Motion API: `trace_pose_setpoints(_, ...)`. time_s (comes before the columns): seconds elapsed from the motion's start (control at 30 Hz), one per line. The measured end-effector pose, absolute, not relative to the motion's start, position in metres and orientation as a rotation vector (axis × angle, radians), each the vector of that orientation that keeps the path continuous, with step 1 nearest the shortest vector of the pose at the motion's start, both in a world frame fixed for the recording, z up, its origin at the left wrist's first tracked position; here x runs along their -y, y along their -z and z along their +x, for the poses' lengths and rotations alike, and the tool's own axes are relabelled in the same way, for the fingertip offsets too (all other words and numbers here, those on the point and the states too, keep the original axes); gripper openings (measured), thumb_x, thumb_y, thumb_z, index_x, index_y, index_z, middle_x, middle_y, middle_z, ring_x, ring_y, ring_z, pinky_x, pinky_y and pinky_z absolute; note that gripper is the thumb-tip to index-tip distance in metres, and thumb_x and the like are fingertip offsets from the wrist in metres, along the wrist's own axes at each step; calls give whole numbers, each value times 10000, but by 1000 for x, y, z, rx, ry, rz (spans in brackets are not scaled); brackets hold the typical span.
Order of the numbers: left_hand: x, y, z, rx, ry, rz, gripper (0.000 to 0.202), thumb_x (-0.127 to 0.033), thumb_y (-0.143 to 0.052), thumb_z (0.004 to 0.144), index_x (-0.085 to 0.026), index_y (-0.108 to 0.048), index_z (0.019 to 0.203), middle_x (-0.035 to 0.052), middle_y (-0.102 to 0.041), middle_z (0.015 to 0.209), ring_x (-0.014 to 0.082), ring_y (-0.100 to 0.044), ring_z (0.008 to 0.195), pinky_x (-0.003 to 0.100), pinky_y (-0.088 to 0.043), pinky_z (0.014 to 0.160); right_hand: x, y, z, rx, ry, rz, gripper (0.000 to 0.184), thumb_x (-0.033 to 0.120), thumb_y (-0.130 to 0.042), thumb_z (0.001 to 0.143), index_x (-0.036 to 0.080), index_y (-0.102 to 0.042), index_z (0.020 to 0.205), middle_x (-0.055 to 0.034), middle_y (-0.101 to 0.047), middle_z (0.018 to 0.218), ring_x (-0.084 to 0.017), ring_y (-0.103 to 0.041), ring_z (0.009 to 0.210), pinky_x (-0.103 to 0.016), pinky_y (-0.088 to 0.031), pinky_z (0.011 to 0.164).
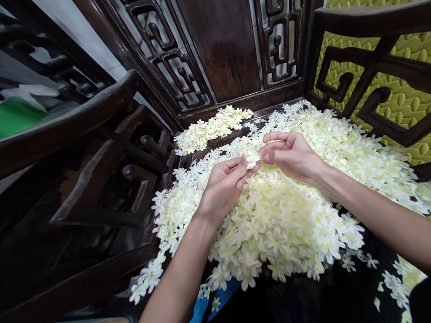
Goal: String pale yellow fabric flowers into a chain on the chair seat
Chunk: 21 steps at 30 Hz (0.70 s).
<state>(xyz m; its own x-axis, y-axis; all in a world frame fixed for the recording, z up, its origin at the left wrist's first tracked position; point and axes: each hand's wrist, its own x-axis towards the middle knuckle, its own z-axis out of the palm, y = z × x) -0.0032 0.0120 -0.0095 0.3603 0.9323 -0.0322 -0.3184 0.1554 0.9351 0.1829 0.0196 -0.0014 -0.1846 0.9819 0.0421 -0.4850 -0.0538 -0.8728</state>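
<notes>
Between the fingertips of both hands is a small stack of white artificial flower petals (252,159). My left hand (226,185) pinches it from the left with thumb and fingers. From the right, my right hand (288,157) pinches its edge, the fingers curled. Both hands are just above a large heap of pale yellow-white artificial flowers (276,224), spread over the seat of a dark wooden chair. Part of the heap is hidden behind my hands and forearms.
A separate row of flowers (212,130) lies along the seat's back edge. The carved chair back (218,45) rises behind, with armrests on the left (77,116) and right (370,22). Beyond the right armrest is a yellow quilted surface (412,103); a green item (20,116) is at far left.
</notes>
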Motion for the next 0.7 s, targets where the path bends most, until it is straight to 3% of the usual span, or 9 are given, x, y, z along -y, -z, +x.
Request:
trace_pose_setpoints(0.23,-9,15,4,-743,-1165,1083,81,-229,-700,894,-155,-733,899,41,-713,920,135,-714,948,269,-550,995,-19,7,181,996,-1506,-655,282,83,-820,690,152,-647,902,-21,-787,740,-108,-723,635,-235,-565,677)
trace_pose_setpoints(0.37,-8,13,5,-779,-1212,1161,146,-241,-739,858,-196,-681,984,24,-731,880,160,-732,872,332,-596,911,-18,8,181,1040,-1495,-640,298,120,-838,690,163,-627,897,-29,-790,760,-148,-739,672,-308,-597,735)
trace_pose_setpoints(0.5,-7,13,8,-829,-1294,1207,186,-349,-709,884,-180,-704,961,47,-737,896,168,-733,810,320,-621,792,-18,9,181,1070,-1466,-642,289,135,-836,702,168,-619,891,-29,-786,772,-177,-751,687,-361,-613,759)
trace_pose_setpoints(0.7,-3,10,11,-965,-1384,1275,236,-352,-791,808,-173,-712,940,36,-751,829,168,-737,724,309,-614,760,-17,8,180,1066,-1466,-639,270,123,-824,712,171,-626,888,-20,-774,787,-150,-728,717,-323,-586,769)
